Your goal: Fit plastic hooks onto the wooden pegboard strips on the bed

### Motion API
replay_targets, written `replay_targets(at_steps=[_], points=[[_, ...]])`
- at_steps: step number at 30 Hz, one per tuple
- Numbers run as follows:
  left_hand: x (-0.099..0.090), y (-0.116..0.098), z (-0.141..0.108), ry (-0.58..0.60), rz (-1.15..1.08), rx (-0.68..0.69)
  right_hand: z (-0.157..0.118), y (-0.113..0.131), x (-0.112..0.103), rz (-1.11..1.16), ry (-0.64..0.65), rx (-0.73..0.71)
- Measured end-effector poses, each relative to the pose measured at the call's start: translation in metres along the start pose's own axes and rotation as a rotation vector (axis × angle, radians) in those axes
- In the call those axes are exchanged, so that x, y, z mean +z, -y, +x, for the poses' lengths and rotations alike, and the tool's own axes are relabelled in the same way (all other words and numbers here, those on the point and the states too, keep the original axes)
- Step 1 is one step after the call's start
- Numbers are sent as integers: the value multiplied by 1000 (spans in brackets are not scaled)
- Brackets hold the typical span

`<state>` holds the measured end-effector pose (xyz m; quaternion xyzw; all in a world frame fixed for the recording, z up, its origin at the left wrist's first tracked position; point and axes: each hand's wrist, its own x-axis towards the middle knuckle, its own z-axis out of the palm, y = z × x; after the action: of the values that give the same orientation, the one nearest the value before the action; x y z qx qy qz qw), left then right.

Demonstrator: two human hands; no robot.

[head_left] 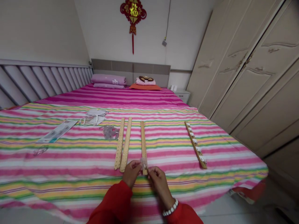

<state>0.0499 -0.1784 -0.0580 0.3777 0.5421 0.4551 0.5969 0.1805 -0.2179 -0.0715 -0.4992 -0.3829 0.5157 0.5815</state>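
Observation:
A narrow wooden strip [143,140] lies lengthwise on the striped bedspread. Over its near end is a small clear plastic piece [143,161] with a bit of metal on it, perhaps an adhesive hook. My left hand [132,172] pinches the left edge of this piece. At the strip's right edge, my right hand [159,180], with a white beaded bracelet on the wrist, has thumb and forefinger closed; what they grip is too small to make out. Left of my hands lie two wooden strips with rows of holes [119,143] [126,144].
A wooden strip with several white hooks [195,144] lies at right. To the left are a clear plastic heap [111,132], white packets [95,116], a long package [58,130] and a small wiry item [40,150]. A wardrobe [252,71] flanks the bed.

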Motion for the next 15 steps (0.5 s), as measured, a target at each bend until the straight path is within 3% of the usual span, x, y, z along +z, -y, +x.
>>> replay_targets(at_steps=[7, 15], points=[[-1, -3, 6, -9, -14, 39, 6, -5, -2, -11, -107, -40], [3, -1, 6, -38, 32, -19, 13, -14, -2, -57, -33, 18]])
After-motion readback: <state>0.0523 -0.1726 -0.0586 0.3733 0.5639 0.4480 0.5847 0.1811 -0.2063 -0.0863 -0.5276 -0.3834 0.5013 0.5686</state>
